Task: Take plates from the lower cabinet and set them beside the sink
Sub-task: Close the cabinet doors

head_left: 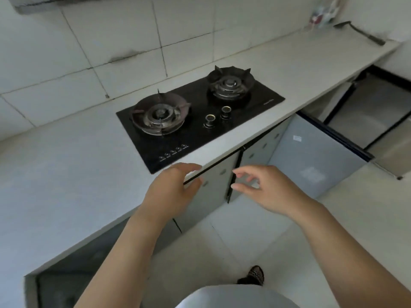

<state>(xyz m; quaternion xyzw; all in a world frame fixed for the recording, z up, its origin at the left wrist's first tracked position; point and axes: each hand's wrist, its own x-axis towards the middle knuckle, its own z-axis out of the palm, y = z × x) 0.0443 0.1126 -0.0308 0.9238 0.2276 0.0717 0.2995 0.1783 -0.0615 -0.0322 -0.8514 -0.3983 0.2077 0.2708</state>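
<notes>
Pale lower cabinet, doors shut.

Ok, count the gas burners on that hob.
2. The left burner sits nearer the hob's front-left; the right burner sits farther back toward the wall. None appear hidden.

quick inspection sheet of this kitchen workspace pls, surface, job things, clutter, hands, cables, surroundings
surface: pale countertop with a two-burner black gas hob set in.
job's things: no plates or sink seen; one lower cabinet door stands open, the nearer doors shut.
clutter: dark utensil and blurred packets at the far end.
hands: left hand and right hand both open, empty, at the counter edge.
cables: nothing seen.
surroundings: tiled wall, pale floor.
</notes>
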